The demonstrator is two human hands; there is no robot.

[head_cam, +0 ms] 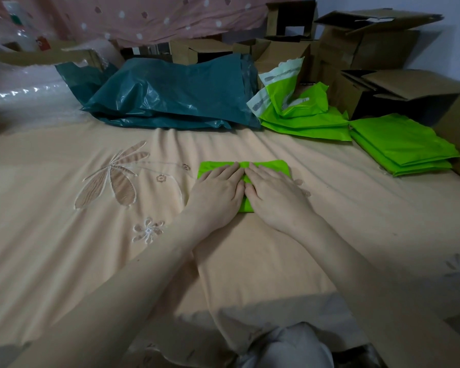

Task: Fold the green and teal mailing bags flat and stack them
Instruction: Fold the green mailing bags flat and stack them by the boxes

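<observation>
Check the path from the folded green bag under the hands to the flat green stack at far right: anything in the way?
Nothing visible. Both hands, left and right, press the folded green bag. Only bare bedsheet lies between it and the flat green stack.

Folded mailing bag (266, 166) on bedsheet (64, 248) at centre, under left hand (218, 192) & right hand (274, 195), side by side, flat. Behind: heap of big bags (170, 99) left, loose bags (298, 112) right of it. Stack of folded bags (401, 144) far right, w/ cardboard boxes (369, 49) behind.
</observation>
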